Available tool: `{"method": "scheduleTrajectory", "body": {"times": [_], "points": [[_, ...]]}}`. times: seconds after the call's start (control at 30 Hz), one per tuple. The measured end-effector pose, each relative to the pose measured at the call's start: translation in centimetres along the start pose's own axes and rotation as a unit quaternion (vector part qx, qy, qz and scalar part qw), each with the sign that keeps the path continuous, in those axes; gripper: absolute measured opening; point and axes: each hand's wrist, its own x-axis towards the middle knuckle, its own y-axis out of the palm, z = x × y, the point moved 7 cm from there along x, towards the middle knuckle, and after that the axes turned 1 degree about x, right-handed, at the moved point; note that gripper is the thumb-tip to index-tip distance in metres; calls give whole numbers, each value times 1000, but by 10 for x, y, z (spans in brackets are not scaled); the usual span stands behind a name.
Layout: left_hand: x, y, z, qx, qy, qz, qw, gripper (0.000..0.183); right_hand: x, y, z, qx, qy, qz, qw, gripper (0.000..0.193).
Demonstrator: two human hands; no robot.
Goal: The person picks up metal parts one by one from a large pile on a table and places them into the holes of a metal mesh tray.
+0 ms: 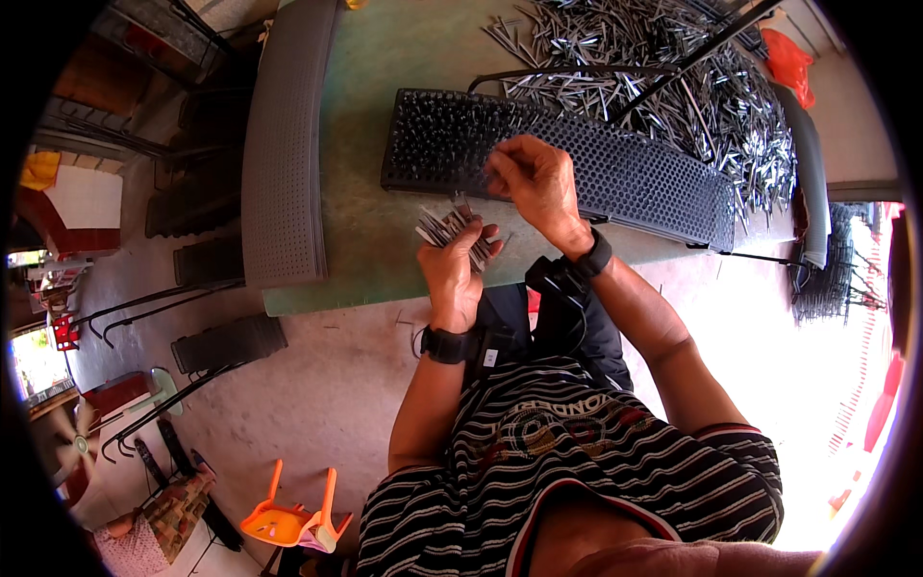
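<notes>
My left hand [450,277] is closed round a bunch of thin metal strips [444,227], which fan out above the fingers just in front of the table's near edge. Over a long black tray [646,173] pitted with rows of round holes, my right hand [540,185] hangs with thumb and fingers pinched together. Whatever sits in that pinch is too small to make out. Many strips stand upright in the holes of the tray's left part, while the holes to the right of my right hand look bare.
A large heap of loose dark strips [663,87] covers the table's far right. Along the left lies a long grey perforated panel [288,144] on the green tabletop [361,231]. An orange plastic chair [293,519] stands on the floor lower left, near another person [154,539].
</notes>
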Motion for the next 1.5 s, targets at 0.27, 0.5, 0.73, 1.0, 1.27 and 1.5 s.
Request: {"method": "scheduleTrajectory", "body": {"times": [0.27, 0.5, 0.73, 1.0, 1.27, 1.5], "points": [[7, -8, 2, 0, 18, 17, 1000, 20, -2, 16, 6, -118, -176, -17, 977, 10], [3, -10, -1, 20, -4, -4, 1000, 19, -6, 24, 16, -331, -306, 34, 892, 8], [-1, 25, 6, 54, -10, 60, 997, 22, -6, -21, -8, -89, 16, 78, 993, 12], [9, 47, 15, 50, -8, 88, 995, 24, 23, -79, 0, -30, -8, -147, 989, 11], [7, 50, 15, 61, -29, 57, 996, 14, 42, -77, 8, -159, -137, -145, 967, 5], [11, 48, 17, 62, -29, 48, 997, 13, 46, -65, 5, -196, -163, -107, 961, 6]]}}
